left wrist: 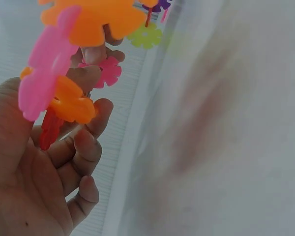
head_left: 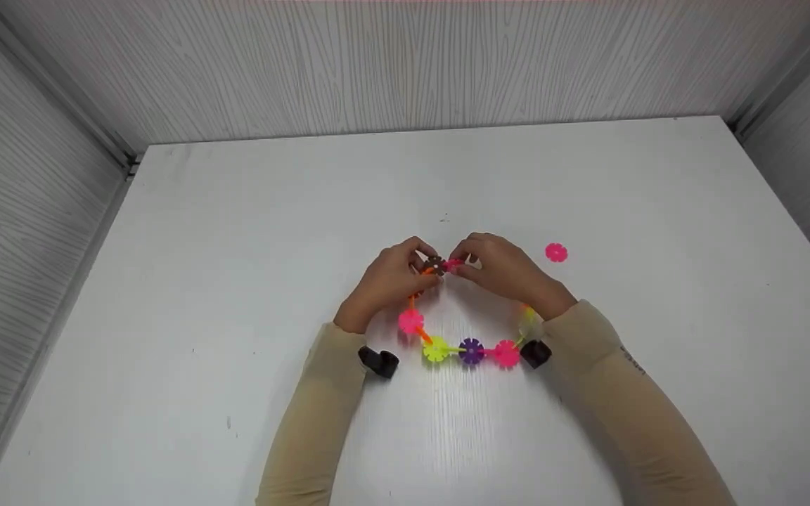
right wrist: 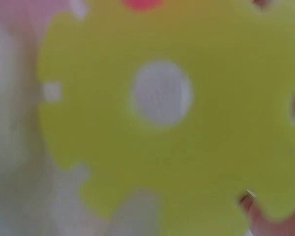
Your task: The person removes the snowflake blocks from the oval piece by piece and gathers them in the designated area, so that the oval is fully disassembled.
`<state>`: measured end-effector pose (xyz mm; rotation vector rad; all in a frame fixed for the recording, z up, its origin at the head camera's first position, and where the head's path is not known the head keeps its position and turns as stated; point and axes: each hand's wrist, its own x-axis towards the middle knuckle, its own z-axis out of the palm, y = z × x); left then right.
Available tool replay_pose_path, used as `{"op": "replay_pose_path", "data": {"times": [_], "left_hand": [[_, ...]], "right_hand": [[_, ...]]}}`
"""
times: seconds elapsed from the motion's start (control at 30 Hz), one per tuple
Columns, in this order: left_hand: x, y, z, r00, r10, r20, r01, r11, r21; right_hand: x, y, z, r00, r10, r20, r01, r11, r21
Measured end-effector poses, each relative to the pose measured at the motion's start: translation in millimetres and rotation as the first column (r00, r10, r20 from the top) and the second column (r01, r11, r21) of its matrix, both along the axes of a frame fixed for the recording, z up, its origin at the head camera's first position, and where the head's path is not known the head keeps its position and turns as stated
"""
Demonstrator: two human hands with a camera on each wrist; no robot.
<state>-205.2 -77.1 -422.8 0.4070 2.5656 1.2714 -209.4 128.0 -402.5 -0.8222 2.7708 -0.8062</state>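
Observation:
A chain of colourful notched plastic discs (head_left: 471,351) curves in a loop between the forearms. At its far end my left hand (head_left: 392,275) pinches a brown disc (head_left: 435,266) between thumb and fingers. My right hand (head_left: 507,268) grips a pink disc (head_left: 454,265) that touches the brown one; whether they are joined I cannot tell. In the left wrist view, an orange disc (left wrist: 93,22), a pink disc (left wrist: 49,69) and a red disc (left wrist: 51,129) hang before the left palm (left wrist: 34,191). A blurred yellow disc (right wrist: 226,108) fills most of the right wrist view.
One loose pink disc (head_left: 556,252) lies on the white table (head_left: 236,246), right of the right hand. Black wrist devices (head_left: 379,362) sit under both cuffs, the right one close to the chain. Wood-grain panels (head_left: 412,63) stand behind the table and on both sides.

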Motion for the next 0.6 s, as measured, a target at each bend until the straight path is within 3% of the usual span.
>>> {"op": "replay_pose_path", "data": {"times": [0.6], "left_hand": [[-0.3,0.4,1.9,1.0,-0.006,-0.001,0.006,1.0,-0.009]], "right_hand": [[-1.7,-5.2,-3.6,0.998,0.001,-0.063,0.0,1.0,0.011]]}}
